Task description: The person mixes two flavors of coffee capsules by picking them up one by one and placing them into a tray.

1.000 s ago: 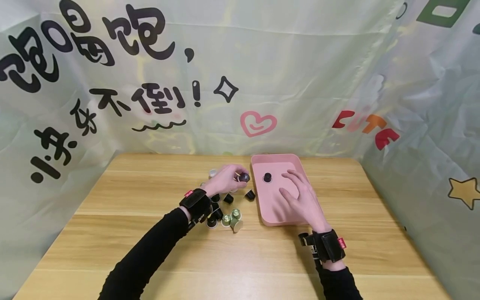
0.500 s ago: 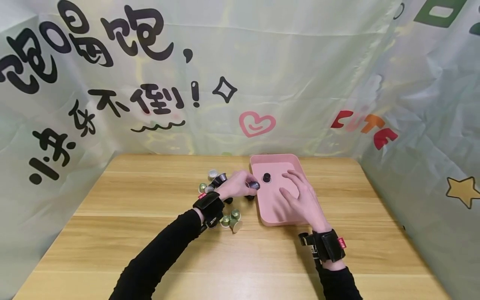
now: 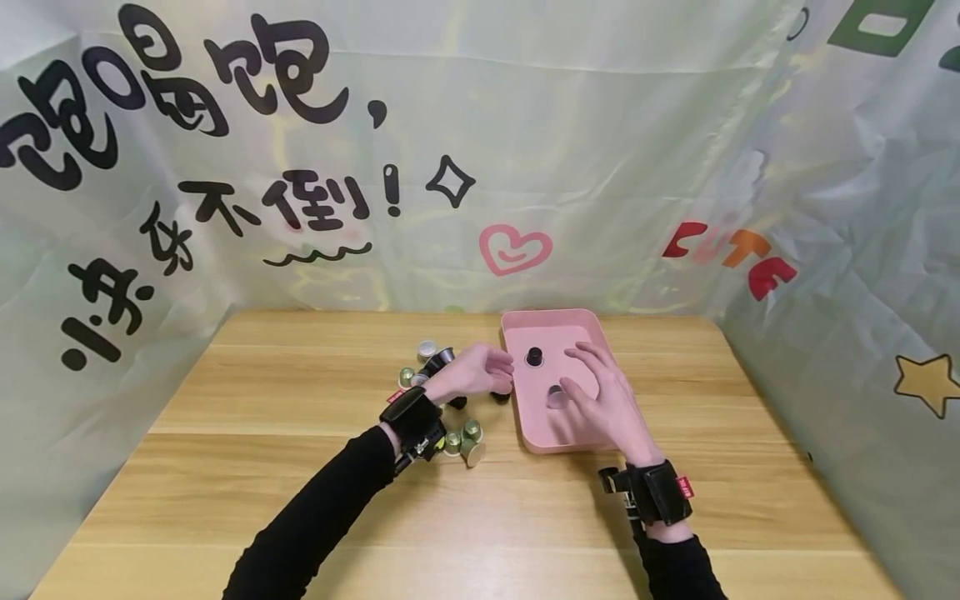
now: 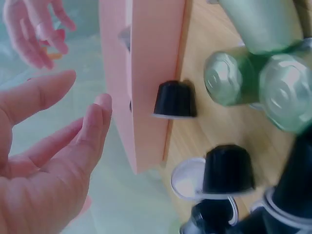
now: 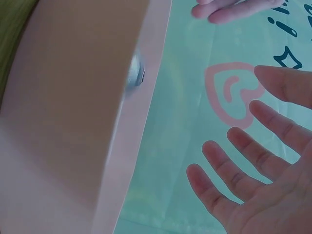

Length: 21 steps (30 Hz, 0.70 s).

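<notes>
My left hand [image 3: 478, 370], fingers parted, is at the pink tray's [image 3: 536, 435] left edge; my right hand [image 3: 609, 404] spreads above it. Black capsule [image 3: 534, 357], shiny capsule [image 3: 555, 399] inside; green capsules [image 3: 472, 452] on table [image 3: 495, 533].

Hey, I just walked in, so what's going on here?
A person is working with coffee capsules at a pink tray. Neither hand holds anything: the left hand is open by the tray's left edge, and the right hand is spread over the tray. Inside are a black capsule and a blurred silvery capsule. More black ones and some green capsules are on the wooden table to its left.
</notes>
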Each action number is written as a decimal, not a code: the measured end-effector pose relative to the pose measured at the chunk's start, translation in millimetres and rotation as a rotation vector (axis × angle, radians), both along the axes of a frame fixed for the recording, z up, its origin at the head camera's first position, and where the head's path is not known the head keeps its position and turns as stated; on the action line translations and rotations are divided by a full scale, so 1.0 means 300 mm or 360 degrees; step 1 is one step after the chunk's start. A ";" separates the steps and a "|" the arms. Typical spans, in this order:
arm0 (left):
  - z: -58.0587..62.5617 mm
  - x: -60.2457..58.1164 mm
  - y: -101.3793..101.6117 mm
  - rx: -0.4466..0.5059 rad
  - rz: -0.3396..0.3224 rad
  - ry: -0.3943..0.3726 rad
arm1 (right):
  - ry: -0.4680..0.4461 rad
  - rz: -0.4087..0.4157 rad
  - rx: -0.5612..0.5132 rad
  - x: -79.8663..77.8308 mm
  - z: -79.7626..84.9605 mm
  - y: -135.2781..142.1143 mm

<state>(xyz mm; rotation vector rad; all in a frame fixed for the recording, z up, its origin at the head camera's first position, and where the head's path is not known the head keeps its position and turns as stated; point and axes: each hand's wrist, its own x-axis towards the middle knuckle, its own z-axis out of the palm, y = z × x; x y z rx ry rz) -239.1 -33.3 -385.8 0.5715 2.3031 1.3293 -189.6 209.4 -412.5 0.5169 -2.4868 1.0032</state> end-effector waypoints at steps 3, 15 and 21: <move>0.001 0.022 -0.050 0.0044 0.0013 0.0032 | -0.0006 0.0000 -0.0004 0.000 -0.001 0.001; -0.032 0.157 -0.268 -0.0040 0.0236 0.0437 | 0.0044 0.0022 0.0040 0.000 0.006 -0.009; -0.053 0.204 -0.354 -0.0112 0.0439 0.0523 | 0.0067 0.0076 0.0086 0.004 0.012 -0.022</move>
